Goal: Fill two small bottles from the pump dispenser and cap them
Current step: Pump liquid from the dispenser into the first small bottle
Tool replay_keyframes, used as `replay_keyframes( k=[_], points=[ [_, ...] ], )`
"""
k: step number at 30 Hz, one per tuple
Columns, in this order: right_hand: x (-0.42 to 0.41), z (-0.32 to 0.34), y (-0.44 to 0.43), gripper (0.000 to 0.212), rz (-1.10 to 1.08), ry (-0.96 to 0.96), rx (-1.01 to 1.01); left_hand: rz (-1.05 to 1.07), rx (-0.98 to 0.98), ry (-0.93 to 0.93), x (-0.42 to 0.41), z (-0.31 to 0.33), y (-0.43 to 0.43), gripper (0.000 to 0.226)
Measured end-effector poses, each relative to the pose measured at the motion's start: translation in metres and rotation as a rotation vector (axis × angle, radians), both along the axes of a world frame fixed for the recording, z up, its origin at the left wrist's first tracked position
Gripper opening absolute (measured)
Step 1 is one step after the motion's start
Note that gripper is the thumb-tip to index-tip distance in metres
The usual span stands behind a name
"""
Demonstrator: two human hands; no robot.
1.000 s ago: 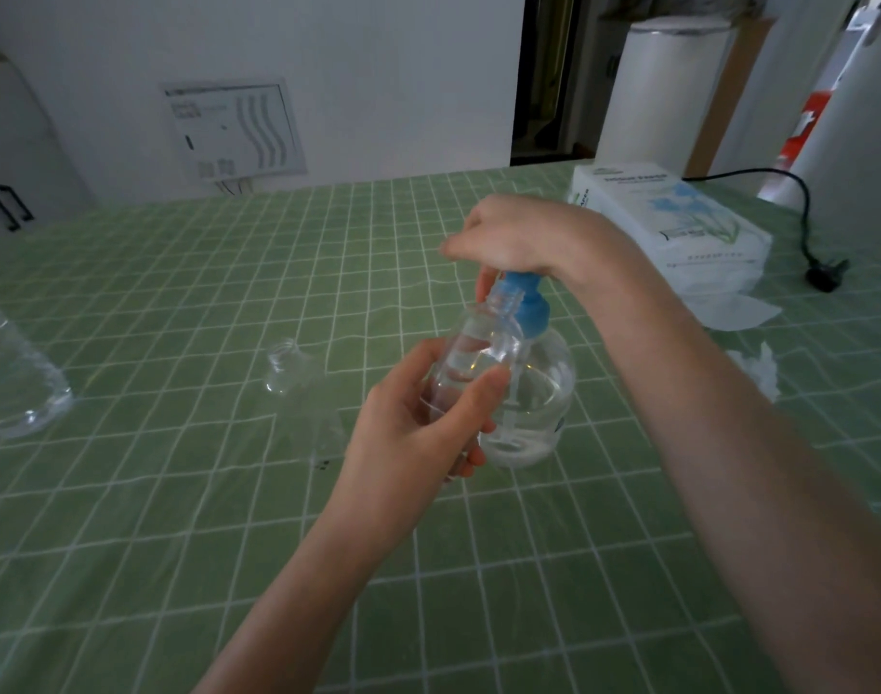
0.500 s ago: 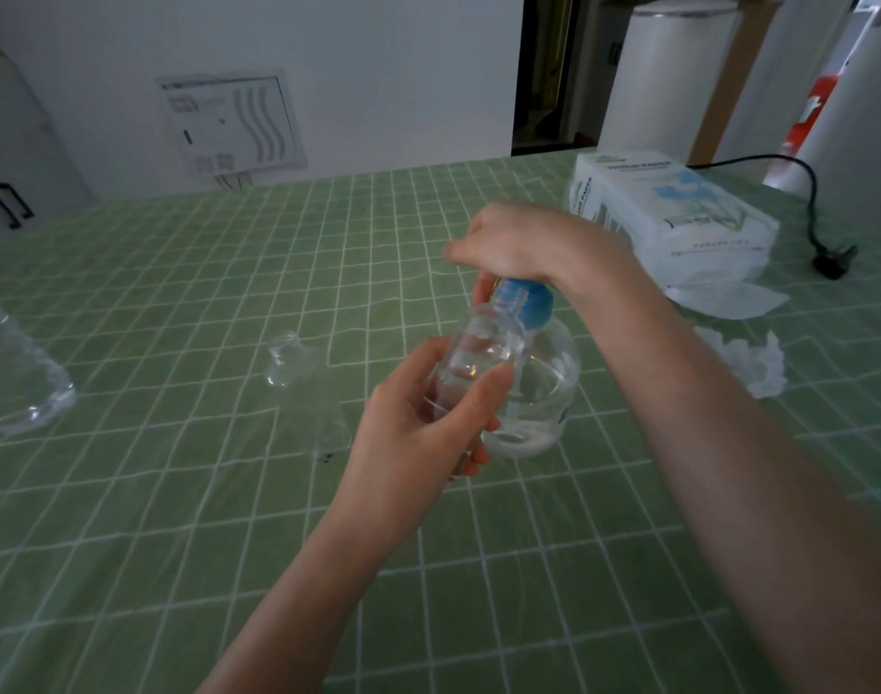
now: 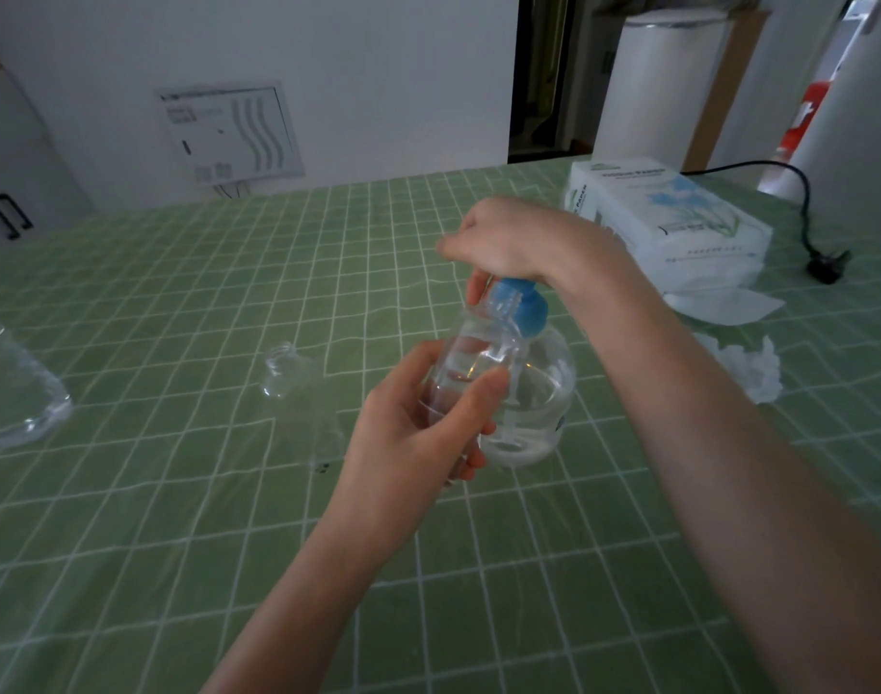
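My left hand [image 3: 418, 433] grips a small clear bottle [image 3: 473, 353], held tilted with its open neck up against the pump's spout. Behind it stands the round clear pump dispenser [image 3: 538, 393] with a blue collar [image 3: 521, 305], partly filled with clear liquid. My right hand [image 3: 508, 242] lies over the pump head, fingers curled down around it, so the head is hidden. A second small clear bottle [image 3: 285, 375] stands uncapped on the green checked tablecloth [image 3: 178, 493], left of the dispenser. No caps are visible.
A large clear plastic bottle [image 3: 13, 388] lies at the left edge. A white tissue pack [image 3: 663, 217] sits at the back right with loose tissues [image 3: 743, 373] in front of it. A black cable and plug [image 3: 823, 263] lie at the far right.
The pump head has gone down under my right hand, more of the blue collar is covered. My left hand keeps the small bottle at the spout. The view shifted slightly.
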State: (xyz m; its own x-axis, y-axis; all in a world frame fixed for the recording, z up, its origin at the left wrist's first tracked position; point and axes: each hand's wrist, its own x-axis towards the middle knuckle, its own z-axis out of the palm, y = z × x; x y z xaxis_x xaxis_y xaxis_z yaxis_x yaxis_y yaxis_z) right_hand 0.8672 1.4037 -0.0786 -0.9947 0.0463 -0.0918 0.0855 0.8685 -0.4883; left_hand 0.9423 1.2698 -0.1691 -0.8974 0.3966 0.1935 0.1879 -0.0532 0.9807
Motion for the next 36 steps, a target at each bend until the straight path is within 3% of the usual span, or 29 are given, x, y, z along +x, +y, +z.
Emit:
replay_keyframes(
  k=[13,28,36],
  points=[
    [-0.002,0.003,0.001,0.033,-0.023,0.067,-0.023,0.004,0.023,-0.001,0.000,0.003,0.001,0.019],
    [-0.003,-0.008,0.001,0.032,-0.021,0.008,-0.017,0.030,-0.008,-0.021,0.001,-0.001,0.001,0.009],
    [-0.002,0.001,0.002,0.030,-0.023,0.082,-0.031,0.005,0.028,-0.008,0.003,0.005,0.002,0.030]
  ],
)
